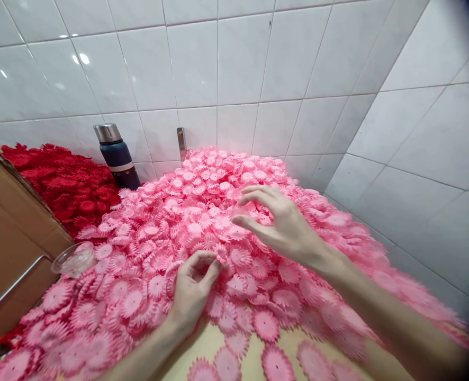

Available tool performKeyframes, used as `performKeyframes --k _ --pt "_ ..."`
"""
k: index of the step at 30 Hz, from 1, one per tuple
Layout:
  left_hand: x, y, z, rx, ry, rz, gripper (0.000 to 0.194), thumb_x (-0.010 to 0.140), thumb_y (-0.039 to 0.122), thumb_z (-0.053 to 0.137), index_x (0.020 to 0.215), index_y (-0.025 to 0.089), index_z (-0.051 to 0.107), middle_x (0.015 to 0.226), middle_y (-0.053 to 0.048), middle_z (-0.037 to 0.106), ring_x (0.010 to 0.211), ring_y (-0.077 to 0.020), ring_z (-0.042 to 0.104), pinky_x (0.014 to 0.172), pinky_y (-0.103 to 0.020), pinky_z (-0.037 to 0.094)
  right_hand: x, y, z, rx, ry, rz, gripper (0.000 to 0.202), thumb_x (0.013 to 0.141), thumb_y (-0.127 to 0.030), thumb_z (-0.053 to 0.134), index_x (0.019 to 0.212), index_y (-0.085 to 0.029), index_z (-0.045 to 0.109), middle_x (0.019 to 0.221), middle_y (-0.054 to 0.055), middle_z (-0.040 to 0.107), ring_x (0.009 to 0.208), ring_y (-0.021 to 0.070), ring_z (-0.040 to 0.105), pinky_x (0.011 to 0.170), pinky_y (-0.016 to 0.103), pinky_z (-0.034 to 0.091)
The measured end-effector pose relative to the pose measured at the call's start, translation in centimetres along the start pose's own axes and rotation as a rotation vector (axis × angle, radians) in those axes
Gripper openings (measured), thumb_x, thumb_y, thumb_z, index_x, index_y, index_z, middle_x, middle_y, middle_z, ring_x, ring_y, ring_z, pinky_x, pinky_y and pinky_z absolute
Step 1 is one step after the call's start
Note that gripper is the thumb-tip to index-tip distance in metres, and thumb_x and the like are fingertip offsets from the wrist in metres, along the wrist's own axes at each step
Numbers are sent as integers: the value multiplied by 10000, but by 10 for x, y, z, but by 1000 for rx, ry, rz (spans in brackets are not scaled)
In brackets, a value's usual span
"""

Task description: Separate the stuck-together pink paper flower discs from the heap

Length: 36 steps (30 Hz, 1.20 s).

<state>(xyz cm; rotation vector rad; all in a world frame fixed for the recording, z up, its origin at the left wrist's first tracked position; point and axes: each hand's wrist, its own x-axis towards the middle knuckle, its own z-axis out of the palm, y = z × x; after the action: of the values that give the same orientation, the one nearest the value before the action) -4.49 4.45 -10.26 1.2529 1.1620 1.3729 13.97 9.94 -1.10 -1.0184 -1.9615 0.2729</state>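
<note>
A large heap of pink fabric flower petals (203, 211) covers the table in front of me. My left hand (192, 288) rests on the near slope of the heap, with thumb and fingers curled around a small pink petal piece at its fingertips. My right hand (278, 222) hovers just above the middle of the heap, its fingers spread and bent, with a pale pink petal pinched lightly between thumb and forefinger near the fingertips. Single flat pink petals (266, 324) lie scattered on the bare yellowish tabletop (254, 360) between my forearms.
A heap of red petals (63, 185) lies at the back left beside a dark blue flask with a steel cap (117, 157). A clear plastic cup (73, 259) sits at the left edge near a brown cardboard box (8, 233). White tiled walls close the back and right.
</note>
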Motion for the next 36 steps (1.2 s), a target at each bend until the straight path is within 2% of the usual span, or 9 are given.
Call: performKeyframes --k 2,6,8,12,16,26,29,33,36 --pt "0 0 0 -2 0 -15 126 802 291 707 842 175 682 834 -29 693 796 -155 622 744 -251 492 -1 -3 -2 -55 -72 -36 261 823 -439 692 865 -187 636 1027 97 652 1026 264 564 891 451 431" --pt "0 3 1 -37 -22 -43 192 765 305 748 869 157 685 878 -52 699 828 -176 632 777 -283 504 -8 -9 6 135 -502 65 246 807 -371 710 944 -184 629 824 38 687 746 182 627 689 343 500" --pt "0 4 1 -52 -14 -40 219 740 307 772 864 159 670 881 -44 682 837 -173 624 785 -283 505 -11 -10 11 209 -563 101 238 824 -295 686 1025 -184 620 882 47 705 773 178 650 688 328 513" --pt "1 2 1 -88 24 2 234 724 286 788 844 180 618 834 1 625 811 -139 598 773 -250 499 -13 -6 17 289 -506 90 153 838 -154 607 987 -190 603 904 47 700 836 178 667 709 315 518" --pt "0 1 1 -102 -14 -20 273 736 305 776 937 176 643 888 -31 667 848 -162 625 762 -250 503 -14 -5 17 235 -510 78 116 829 -160 595 930 -195 552 777 14 663 709 152 623 617 277 469" --pt "-1 5 0 -59 -117 -44 179 800 321 714 849 149 712 838 -45 716 808 -166 636 757 -249 492 -16 -5 24 292 -535 102 216 862 -367 628 871 -204 487 589 -69 475 513 90 388 472 227 300" --pt "0 3 0 -38 -71 -8 159 805 314 707 823 159 682 785 -19 683 761 -150 614 718 -237 483 -12 -2 20 314 -421 121 253 859 -415 641 859 -193 518 562 -71 470 478 87 394 456 230 308" --pt "2 -1 -1 -27 -24 -4 171 796 321 717 818 162 657 800 -24 666 773 -152 608 727 -246 484 -6 -2 7 77 -122 24 273 871 -445 629 927 -180 598 931 67 637 857 189 582 769 353 466" --pt "2 -2 -1 -25 -30 -8 199 784 339 731 843 165 657 832 -32 664 807 -158 610 757 -258 489 -6 -7 2 -52 -183 -46 361 797 -489 701 988 -190 634 1083 96 632 1073 270 532 938 465 405"
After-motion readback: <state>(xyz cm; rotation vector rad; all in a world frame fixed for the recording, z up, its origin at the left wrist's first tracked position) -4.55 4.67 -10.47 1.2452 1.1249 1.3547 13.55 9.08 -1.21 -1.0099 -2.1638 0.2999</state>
